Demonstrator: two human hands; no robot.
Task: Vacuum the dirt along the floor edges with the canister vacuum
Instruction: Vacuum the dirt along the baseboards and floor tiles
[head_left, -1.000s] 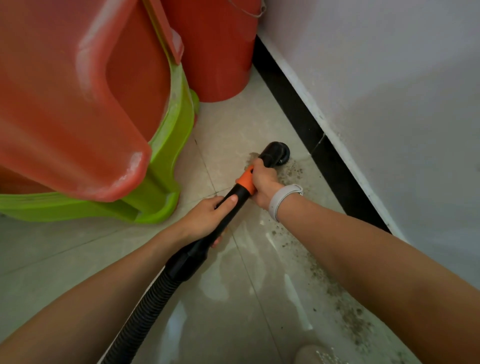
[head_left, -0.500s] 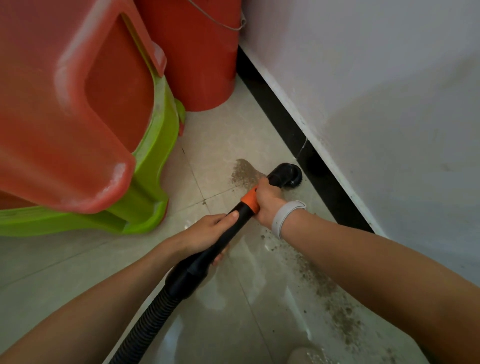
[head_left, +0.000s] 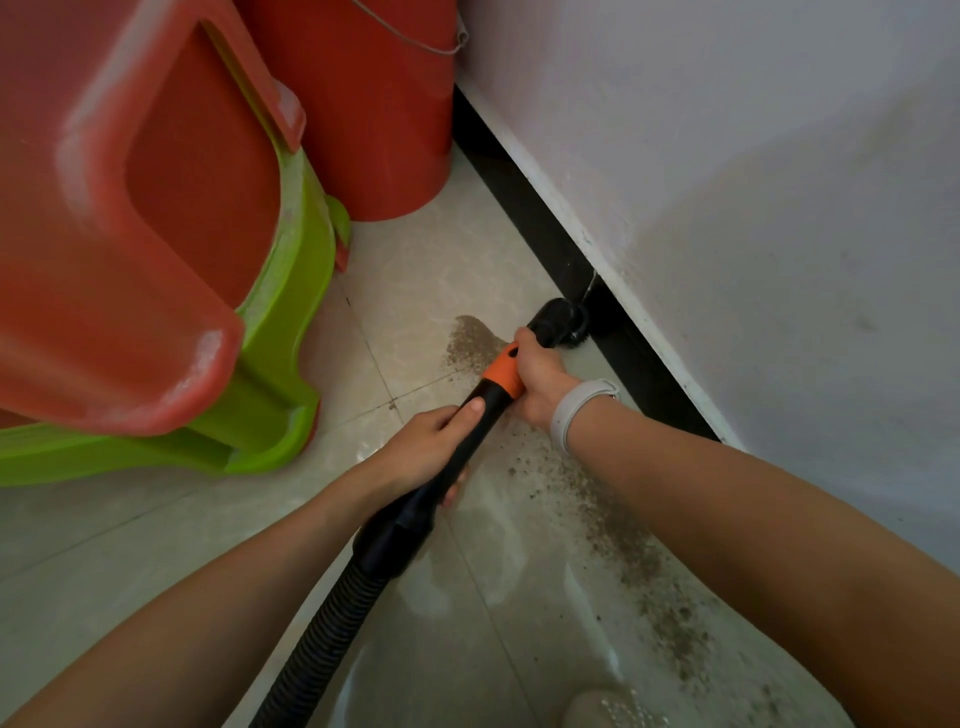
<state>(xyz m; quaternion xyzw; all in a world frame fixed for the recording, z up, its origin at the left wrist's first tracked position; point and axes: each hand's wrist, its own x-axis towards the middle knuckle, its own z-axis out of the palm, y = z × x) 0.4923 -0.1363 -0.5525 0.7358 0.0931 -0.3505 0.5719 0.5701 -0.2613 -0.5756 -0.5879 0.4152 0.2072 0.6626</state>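
Now the round brush nozzle (head_left: 558, 322) has moved off the open tile and touches the black skirting (head_left: 524, 208). Left hand (head_left: 431, 447) and right hand (head_left: 537, 371) both grip the wand (head_left: 485, 410). Dirt (head_left: 639, 566) along the skirting, nearer the person, remains.

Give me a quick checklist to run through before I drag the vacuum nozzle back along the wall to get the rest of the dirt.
1. Right hand grips the wand by the orange collar: ok.
2. Left hand holds the black wand lower down: ok.
3. Brush nozzle sits against the black baseboard: ok.
4. Dirt along the wall edge behind the nozzle not yet picked up: not ok.
5. Hose free of kinks: ok where visible; the rest is out of frame.
6. Suction running: cannot tell.
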